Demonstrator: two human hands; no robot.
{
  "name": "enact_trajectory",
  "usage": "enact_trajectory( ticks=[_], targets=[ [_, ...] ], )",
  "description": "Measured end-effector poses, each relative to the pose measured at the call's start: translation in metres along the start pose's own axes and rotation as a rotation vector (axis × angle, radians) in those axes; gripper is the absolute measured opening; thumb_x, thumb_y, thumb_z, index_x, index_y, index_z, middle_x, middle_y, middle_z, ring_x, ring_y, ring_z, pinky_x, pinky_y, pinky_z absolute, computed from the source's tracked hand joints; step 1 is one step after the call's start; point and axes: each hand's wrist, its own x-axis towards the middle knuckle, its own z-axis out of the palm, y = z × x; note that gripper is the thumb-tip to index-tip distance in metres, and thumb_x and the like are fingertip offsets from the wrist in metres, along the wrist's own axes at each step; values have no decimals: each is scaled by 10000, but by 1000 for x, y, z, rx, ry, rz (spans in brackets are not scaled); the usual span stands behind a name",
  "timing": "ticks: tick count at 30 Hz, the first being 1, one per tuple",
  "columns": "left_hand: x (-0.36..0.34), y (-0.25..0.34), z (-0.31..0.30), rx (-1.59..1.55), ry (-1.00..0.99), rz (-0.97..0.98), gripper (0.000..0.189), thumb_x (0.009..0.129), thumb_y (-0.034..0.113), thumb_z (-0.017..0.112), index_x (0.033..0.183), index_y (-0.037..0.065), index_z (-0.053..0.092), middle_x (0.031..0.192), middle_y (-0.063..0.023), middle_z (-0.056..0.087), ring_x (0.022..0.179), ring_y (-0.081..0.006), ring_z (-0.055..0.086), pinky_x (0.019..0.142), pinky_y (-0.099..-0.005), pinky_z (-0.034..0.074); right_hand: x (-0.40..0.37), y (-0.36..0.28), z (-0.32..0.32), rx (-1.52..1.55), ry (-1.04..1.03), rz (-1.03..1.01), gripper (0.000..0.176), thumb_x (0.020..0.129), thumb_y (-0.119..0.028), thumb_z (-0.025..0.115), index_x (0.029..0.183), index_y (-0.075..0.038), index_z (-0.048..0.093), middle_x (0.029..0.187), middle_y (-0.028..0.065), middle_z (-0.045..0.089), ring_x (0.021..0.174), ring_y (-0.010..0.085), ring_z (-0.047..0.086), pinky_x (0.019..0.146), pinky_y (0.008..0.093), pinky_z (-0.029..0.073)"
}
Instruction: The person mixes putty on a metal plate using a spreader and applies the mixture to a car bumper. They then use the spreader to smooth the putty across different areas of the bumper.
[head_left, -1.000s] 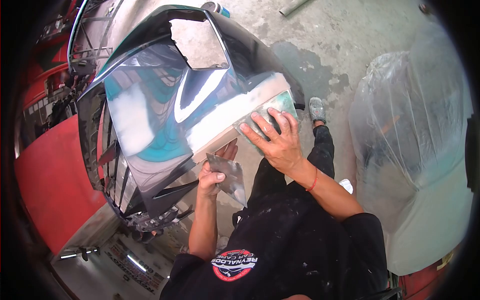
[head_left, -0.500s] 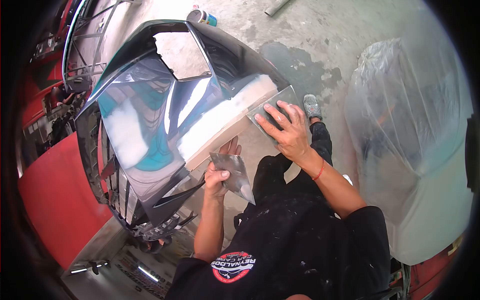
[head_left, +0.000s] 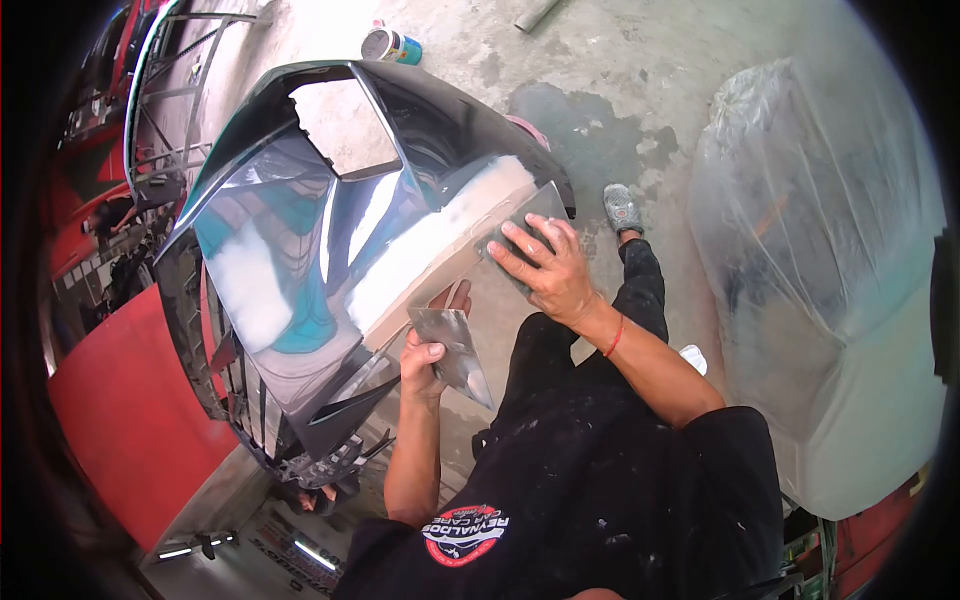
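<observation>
My left hand point(head_left: 422, 368) grips a thin grey putty spreader point(head_left: 452, 345), thumb on its near face and fingers behind. It is just below the lower left end of a pale filler strip point(head_left: 455, 265) along the edge of a dark car bumper point(head_left: 440, 140). My right hand point(head_left: 548, 268) has its fingers spread flat on a second, dark grey-green spreader plate point(head_left: 545, 205). That plate lies against the right part of the filler-covered edge. Whether its far edge touches the filler is hidden.
A white patch point(head_left: 250, 290) marks the bumper's left side. Beyond it stands a tub point(head_left: 392, 45). Plastic sheeting point(head_left: 820, 250) covers something large at right. A red panel point(head_left: 140, 410) is at left, a metal frame point(head_left: 180, 95) at upper left.
The view has shifted slightly, so the bumper and both hands appear further left. My right hand and its plate have slid a little down-left along the edge. Both hands keep their plates.
</observation>
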Motion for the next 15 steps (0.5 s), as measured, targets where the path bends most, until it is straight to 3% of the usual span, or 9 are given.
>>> enact_trajectory(
  ticks=[4,6,8,10,11,15],
  targets=[
    [3,7,5,72,-11,-13,868,644,167,669,1443,-48,406,1543,-192,353,1466,-399,239,1219,-536,108,-17,-5,-17,70,-32,59,616,724,-30,656,1304,-235,622,1364,12,536,1211,296,485,998,482,383],
    [2,7,6,40,15,-13,869,631,164,669,1433,-52,414,1522,-196,382,1465,-396,242,1220,-538,112,-16,2,-22,34,51,119,628,709,-41,670,1308,-224,617,1368,31,532,1213,294,486,994,485,377],
    [3,3,6,28,20,-3,867,627,162,670,1430,-46,421,1528,-194,374,1468,-394,234,1221,-538,108,-2,8,-30,37,-15,182,639,717,-27,665,1336,-165,586,1339,83,537,1206,319,492,990,464,387],
    [5,0,8,9,25,8,864,623,159,672,1428,-39,427,1533,-191,365,1471,-393,226,1223,-537,104,4,15,-24,271,-11,606,605,766,42,598,1359,-65,540,1306,140,551,1231,341,479,1006,423,398],
    [5,-2,9,5,55,19,865,623,159,673,1431,-30,427,1542,-187,351,1475,-395,210,1223,-536,97,5,17,-28,241,-81,579,548,824,43,561,1366,-24,511,1288,173,547,1205,364,490,1009,403,408],
    [-2,-1,12,-24,56,68,878,628,164,670,1449,-5,410,1567,-175,309,1486,-403,167,1224,-531,79,17,0,-36,383,-112,565,576,805,33,551,1377,-2,494,1335,192,517,1212,389,487,1041,416,397]
  ],
)
